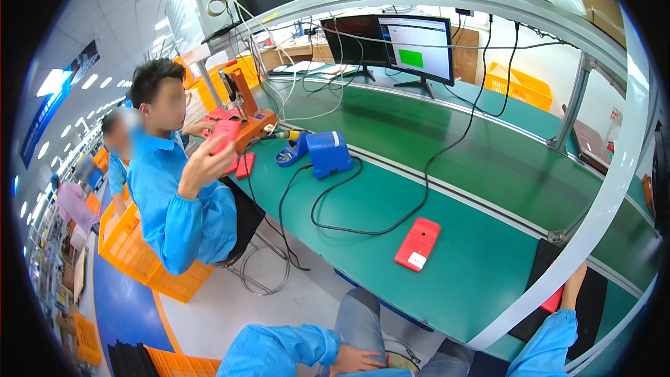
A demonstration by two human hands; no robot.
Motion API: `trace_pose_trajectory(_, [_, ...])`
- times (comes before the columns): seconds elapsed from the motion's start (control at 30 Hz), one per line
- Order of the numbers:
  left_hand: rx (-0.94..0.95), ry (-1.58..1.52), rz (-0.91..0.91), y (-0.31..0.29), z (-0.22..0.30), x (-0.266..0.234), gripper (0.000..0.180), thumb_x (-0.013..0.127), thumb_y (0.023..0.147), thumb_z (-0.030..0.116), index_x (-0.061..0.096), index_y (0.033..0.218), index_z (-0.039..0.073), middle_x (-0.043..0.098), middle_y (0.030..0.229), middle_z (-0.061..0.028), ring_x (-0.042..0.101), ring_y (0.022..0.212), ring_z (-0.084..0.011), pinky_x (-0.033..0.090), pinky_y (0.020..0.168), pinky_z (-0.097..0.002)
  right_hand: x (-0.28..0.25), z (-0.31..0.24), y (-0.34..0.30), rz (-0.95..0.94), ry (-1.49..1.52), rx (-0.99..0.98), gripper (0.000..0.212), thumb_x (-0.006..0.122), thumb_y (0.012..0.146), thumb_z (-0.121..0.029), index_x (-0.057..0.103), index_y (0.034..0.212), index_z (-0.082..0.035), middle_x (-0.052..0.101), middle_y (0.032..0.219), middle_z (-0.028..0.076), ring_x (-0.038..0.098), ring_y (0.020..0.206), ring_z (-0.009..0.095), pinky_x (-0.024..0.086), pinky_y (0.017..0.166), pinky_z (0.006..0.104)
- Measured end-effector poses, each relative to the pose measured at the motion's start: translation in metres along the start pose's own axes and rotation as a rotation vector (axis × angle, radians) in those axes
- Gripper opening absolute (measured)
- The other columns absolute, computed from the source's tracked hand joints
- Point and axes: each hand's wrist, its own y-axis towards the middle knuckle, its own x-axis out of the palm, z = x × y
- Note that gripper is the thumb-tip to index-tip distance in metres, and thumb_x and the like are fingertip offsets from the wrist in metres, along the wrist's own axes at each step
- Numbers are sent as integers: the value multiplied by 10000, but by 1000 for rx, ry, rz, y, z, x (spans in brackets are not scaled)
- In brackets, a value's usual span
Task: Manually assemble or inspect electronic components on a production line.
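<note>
A green workbench [481, 265] stretches around a blue box-shaped unit [329, 155], the centerpiece of a busy workshop. To the unit's left, a co-worker [185, 202] in a blue smock raises a red device [223, 132] in one hand. An orange crate [139, 251] stands on the floor farther left of the unit, below its level. Behind the unit and to its right is a lit monitor [419, 42]. A black mat [597, 293] lies well to the unit's right. Nearer the wearer than the unit, the left hand [359, 359] rests on the lap, fingers extended close together. The right hand [576, 283], well right of the unit, is at a red case [553, 300] on the mat; a white strip [600, 220] hides its fingers, and their grip cannot be told. A red handset [419, 244] lies right of the unit, nearer the wearer.
</note>
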Motion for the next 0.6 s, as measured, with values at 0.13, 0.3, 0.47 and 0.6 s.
trace_pose_trajectory(0.13, [36,66,37,9,16,-12,989,696,553,584,446,1262,-58,397,1344,-243,207,1349,-435,151,1034,-674,-2,21,8,15,14,-31,308,519,910,-157,573,1136,46,632,1046,108,594,933,168,460,828,283])
trace_pose_trajectory(0.3, [-842,-150,227,25,84,-136,521,633,788,214,500,1275,83,499,1321,-83,519,1139,-277,402,946,-484,-7,19,14,96,132,-70,332,516,924,-177,535,1174,41,607,1087,96,566,978,157,441,861,278])
trace_pose_trajectory(0.47, [-997,41,1155,-10,99,-245,460,726,748,155,574,1165,35,568,1202,-131,577,1034,-289,466,868,-376,-3,-64,-15,254,434,4,349,532,944,-322,534,1148,-39,598,986,40,562,861,118,431,757,262])
trace_pose_trajectory(0.6, [-1102,340,1143,-32,36,-280,486,718,748,158,540,1175,9,537,1202,-163,530,1088,-318,454,877,-391,-70,-85,-53,408,794,11,412,507,959,-308,485,1240,-8,556,1102,69,519,978,138,410,823,268])
